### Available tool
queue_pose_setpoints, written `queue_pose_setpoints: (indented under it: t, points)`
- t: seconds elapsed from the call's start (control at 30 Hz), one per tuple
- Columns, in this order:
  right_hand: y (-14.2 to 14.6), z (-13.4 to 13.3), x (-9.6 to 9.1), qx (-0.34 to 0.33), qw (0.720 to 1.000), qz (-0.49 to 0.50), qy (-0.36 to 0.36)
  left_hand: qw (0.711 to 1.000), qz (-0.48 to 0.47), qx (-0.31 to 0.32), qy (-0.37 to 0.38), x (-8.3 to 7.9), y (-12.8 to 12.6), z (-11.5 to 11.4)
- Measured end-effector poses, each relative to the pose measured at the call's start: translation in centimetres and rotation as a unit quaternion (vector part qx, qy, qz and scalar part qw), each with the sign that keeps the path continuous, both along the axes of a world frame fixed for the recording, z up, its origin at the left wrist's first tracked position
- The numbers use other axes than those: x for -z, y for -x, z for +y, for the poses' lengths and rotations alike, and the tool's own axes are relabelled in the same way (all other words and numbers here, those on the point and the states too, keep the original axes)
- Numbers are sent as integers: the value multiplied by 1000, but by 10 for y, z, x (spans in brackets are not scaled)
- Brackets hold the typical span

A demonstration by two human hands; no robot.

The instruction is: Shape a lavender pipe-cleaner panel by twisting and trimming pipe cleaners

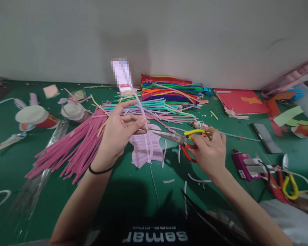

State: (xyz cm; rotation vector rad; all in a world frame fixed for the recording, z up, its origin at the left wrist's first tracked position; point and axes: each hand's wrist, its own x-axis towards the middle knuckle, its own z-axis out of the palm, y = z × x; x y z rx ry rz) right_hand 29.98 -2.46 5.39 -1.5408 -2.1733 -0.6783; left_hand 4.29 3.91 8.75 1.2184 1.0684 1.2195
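My left hand [119, 131] pinches a pale lilac pipe cleaner [140, 106] that rises up and back from the fingers, with a lilac looped bundle [146, 150] hanging below them. My right hand [209, 150] grips scissors [179, 138] with yellow and red handles. The blades point left, and their tips meet the lilac strand just beside my left fingertips. Both hands hover over the green table [133, 191].
A sheaf of pink pipe cleaners [74, 147] lies left, with a multicoloured stack [166, 90] behind. Paper cups [37, 118], red paper sheets [242, 101], a dark phone [265, 137], a purple box [242, 165] and a yellow-handled tool [289, 184] lie around. Cut scraps dot the table.
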Motion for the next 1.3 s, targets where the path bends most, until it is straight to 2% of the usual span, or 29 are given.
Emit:
queue_pose_setpoints:
  t: [0.33, 0.6, 0.73, 0.87, 1.0, 1.17, 1.3]
  points:
    - [1, -2, 6, 3, 999, 38, 18, 1000, 21, -2, -11, -1, 0, -1]
    - [0, 2, 8, -43, 997, 36, 55, 999, 8, -9, -36, -7, 1, -4]
    - [2, 2, 11, -24, 995, 45, 85, 999, 21, -12, -47, -10, 1, -7]
    - [7, -2, 7, 9, 994, 37, 106, 998, 26, -6, -51, -12, 1, -10]
    - [9, -4, 2, -16, 990, 73, 123, 998, 14, -2, -60, -12, 0, -11]
    - [9, -4, 1, -29, 982, 172, 79, 997, -9, -8, -77, -10, -2, -11]
    - [13, -4, -3, -41, 984, 164, 46, 994, -14, -31, -104, -10, -2, -11]
